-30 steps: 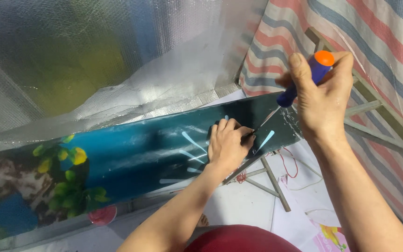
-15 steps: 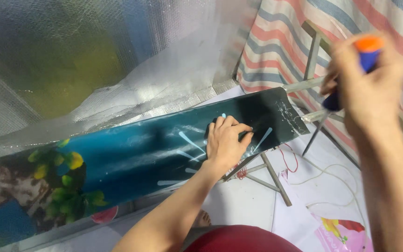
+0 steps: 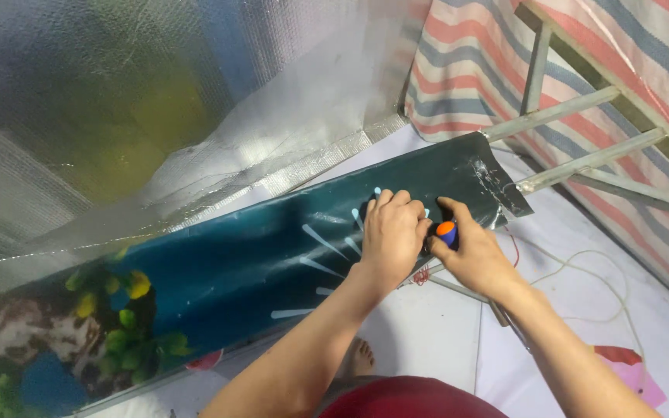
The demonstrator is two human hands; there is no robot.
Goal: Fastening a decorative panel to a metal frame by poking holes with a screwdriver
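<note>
Two hands meet on a long teal aquarium-backdrop panel (image 3: pixel 241 271). Left hand (image 3: pixel 391 234) presses flat, fingers spread, on the panel's upper edge. Just beside it, touching, right hand (image 3: pixel 470 251) is clamped around a blue tool with an orange cap (image 3: pixel 446 231). Beyond them lies silver insulation foil (image 3: pixel 195 101); right of them, a grey metal frame (image 3: pixel 574 139).
</note>
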